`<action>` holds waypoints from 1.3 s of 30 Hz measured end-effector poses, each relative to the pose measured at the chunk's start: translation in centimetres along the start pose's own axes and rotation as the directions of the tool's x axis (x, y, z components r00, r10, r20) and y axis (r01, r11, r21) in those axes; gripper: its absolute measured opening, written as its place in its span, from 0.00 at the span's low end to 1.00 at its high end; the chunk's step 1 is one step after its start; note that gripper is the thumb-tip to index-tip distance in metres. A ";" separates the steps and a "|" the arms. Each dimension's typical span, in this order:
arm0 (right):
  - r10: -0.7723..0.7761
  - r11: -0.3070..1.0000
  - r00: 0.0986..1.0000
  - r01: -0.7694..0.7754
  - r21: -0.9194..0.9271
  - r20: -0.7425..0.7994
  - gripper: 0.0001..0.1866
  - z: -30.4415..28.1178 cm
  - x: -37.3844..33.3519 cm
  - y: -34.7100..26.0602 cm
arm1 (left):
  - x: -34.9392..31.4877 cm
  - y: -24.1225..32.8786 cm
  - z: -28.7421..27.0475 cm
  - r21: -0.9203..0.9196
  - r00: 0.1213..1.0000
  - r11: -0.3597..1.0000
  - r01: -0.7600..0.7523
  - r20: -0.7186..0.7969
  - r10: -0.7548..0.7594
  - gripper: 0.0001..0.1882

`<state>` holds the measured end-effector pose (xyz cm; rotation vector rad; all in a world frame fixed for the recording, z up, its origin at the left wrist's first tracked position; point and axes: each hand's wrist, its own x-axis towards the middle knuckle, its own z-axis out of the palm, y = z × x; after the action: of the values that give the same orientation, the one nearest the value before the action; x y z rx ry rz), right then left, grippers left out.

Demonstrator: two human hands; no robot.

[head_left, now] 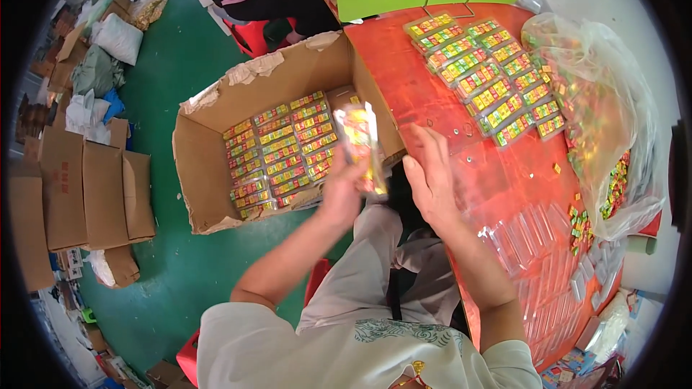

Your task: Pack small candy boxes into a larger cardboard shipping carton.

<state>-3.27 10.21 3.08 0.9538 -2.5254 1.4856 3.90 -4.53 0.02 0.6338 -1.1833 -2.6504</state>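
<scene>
- Clear filled case (362,140), blurred, at the carton (196,173)'s right side; your left hand (340,191) is closed on its lower part.
- Your right hand (435,191): empty, fingers loosely extended beside the red table (400,65).
- Probably light, stiff, slick, crackable; best taken by long edges.

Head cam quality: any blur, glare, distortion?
Head view: left hand and the pack it holds are motion-blurred, the pack's upper end glaring white; head view: clear trays on the red table show bright reflections; head view: fisheye distortion, corners black.
</scene>
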 end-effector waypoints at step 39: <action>0.118 0.902 0.935 0.040 -0.431 0.334 0.26 -0.5 -0.5 3.2 | 33.9 -20.5 -20.8 0.361 0.791 0.905 0.225 -0.610 0.047 0.25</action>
<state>-4.73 11.98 0.71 1.1736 -2.9501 0.7393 -16.83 -15.62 -38.07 1.5142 -1.5140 -1.9648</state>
